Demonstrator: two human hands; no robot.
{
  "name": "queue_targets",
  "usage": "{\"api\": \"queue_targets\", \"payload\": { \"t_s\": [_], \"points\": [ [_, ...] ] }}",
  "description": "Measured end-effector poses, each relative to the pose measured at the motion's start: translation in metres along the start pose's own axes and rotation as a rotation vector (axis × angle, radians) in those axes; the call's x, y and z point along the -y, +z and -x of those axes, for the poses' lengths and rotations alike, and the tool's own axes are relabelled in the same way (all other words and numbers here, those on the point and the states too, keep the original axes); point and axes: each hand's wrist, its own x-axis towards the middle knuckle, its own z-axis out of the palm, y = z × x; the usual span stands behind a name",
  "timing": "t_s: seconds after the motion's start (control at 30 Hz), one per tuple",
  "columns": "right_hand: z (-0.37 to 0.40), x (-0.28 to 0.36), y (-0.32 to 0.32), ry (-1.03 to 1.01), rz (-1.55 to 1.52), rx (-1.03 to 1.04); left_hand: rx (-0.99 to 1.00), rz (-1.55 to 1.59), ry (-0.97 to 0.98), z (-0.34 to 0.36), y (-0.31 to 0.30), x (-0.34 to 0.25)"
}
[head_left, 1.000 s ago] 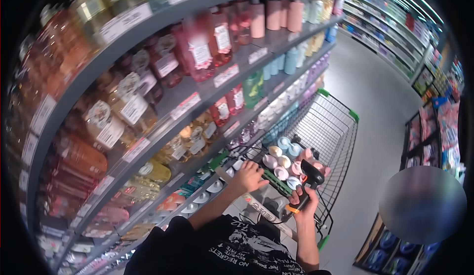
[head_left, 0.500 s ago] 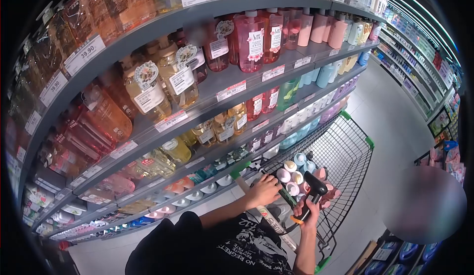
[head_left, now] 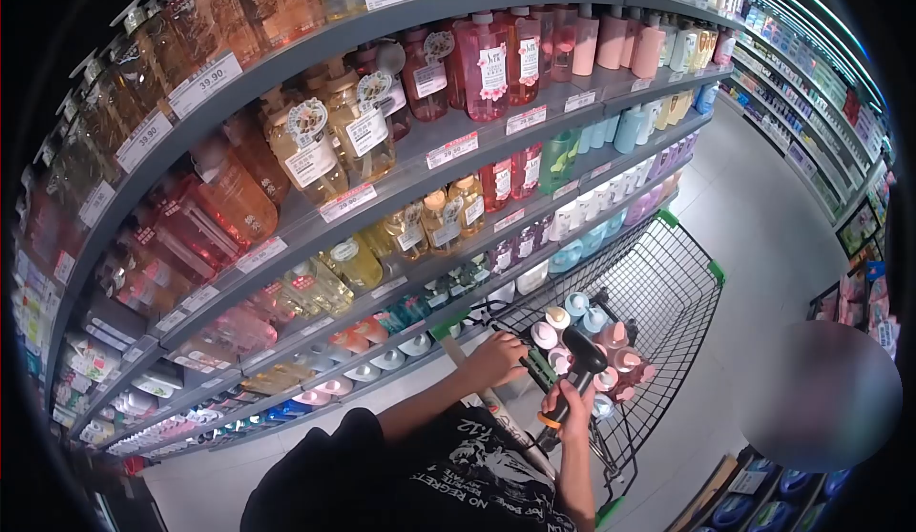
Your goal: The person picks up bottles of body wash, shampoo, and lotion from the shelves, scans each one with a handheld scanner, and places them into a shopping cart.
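My right hand (head_left: 571,406) is wrapped round the grip of a black handheld barcode scanner (head_left: 585,353) with an orange band near its base. The scanner is above the near end of a black wire shopping cart (head_left: 658,274) with green corner pieces. My left hand (head_left: 494,360) is closed over the cart near its handle, fingers curled at a dark green bar (head_left: 539,370); their undersides are hidden. Several pump bottles (head_left: 557,317), white, pink and light blue, stand grouped in the cart beyond the scanner, which partly covers them.
Curved grey shelves (head_left: 401,185) run along the left, packed with bottles and price tags (head_left: 205,83). The cart stands close beside them on a pale floor (head_left: 725,217). Another stocked shelf (head_left: 811,122) lines the far right, with packaged goods (head_left: 792,479) at lower right.
My right hand and the scanner have shifted left, uncovering more pink bottles. My left hand has moved slightly left and up. The shelves sit slightly farther right in view.
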Motion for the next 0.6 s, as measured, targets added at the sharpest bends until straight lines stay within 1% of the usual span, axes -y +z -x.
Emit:
{"api": "queue_targets", "payload": {
  "t_s": [0.03,0.1,0.13,0.17,0.2,0.23,0.3,0.37,0.47,0.6],
  "points": [
    [0.005,-0.003,0.001,-0.001,0.028,-0.003,0.007,0.0,-0.004,0.004,-0.002,-0.005],
    [0.013,-0.012,0.002,-0.011,0.0,-0.053,0.076,-0.031,-0.077,0.009,-0.006,-0.009],
    [0.018,-0.012,0.007,-0.018,0.015,-0.032,0.101,-0.029,-0.103,0.012,-0.007,-0.01],
    [0.026,-0.01,0.01,-0.023,0.034,-0.019,0.134,-0.034,-0.088,0.017,-0.008,-0.012],
    [0.031,-0.015,0.008,-0.035,0.178,-0.05,0.148,-0.04,-0.131,0.02,-0.008,-0.015],
    [0.034,-0.019,0.007,-0.083,0.185,-0.009,0.158,-0.046,-0.173,0.021,-0.009,-0.018],
    [0.042,-0.019,0.008,-0.083,0.228,0.003,0.21,-0.049,-0.162,0.028,-0.009,-0.02],
    [0.049,-0.022,0.007,-0.058,0.184,0.001,0.154,-0.025,-0.142,0.039,-0.005,-0.019],
    [0.055,-0.024,0.007,-0.073,0.167,0.022,0.232,-0.043,-0.155,0.044,-0.006,-0.024],
    [0.063,-0.024,0.009,-0.077,0.17,-0.003,0.236,-0.044,-0.146,0.053,-0.007,-0.027]
  ]
}}
